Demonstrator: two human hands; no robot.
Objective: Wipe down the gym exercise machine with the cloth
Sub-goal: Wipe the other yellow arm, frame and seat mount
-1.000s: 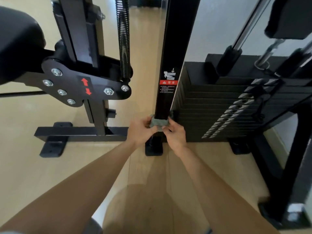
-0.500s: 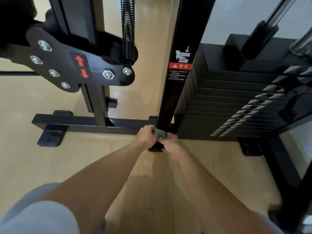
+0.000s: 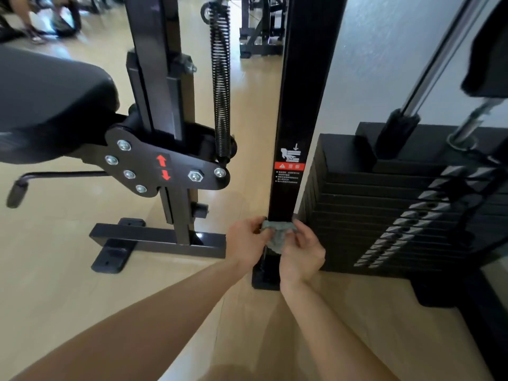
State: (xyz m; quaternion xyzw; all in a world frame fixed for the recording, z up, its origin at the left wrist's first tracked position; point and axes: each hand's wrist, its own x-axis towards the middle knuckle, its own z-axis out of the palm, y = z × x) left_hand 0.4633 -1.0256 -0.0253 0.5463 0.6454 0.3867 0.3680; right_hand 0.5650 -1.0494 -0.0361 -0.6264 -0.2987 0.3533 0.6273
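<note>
A black upright post [image 3: 298, 111] of the gym machine rises in the middle of the head view, with a red and white warning label. A small grey-green cloth [image 3: 277, 235] is wrapped round the front of the post near its foot. My left hand [image 3: 247, 242] grips the cloth's left end and my right hand [image 3: 302, 253] pinches its right end, one on each side of the post. The cloth's back part is hidden behind the post and my fingers.
A black weight stack [image 3: 384, 204] stands just right of the post. To the left are a padded seat [image 3: 46, 105], its bolted bracket [image 3: 165, 169], a coil spring [image 3: 221, 86] and a floor bar [image 3: 154, 240]. Wooden floor lies below. A pale wall is at the right.
The cloth and both hands sat lower on the post half a second ago and have come back up a little. The camera has lifted, showing more of the seat and room.
</note>
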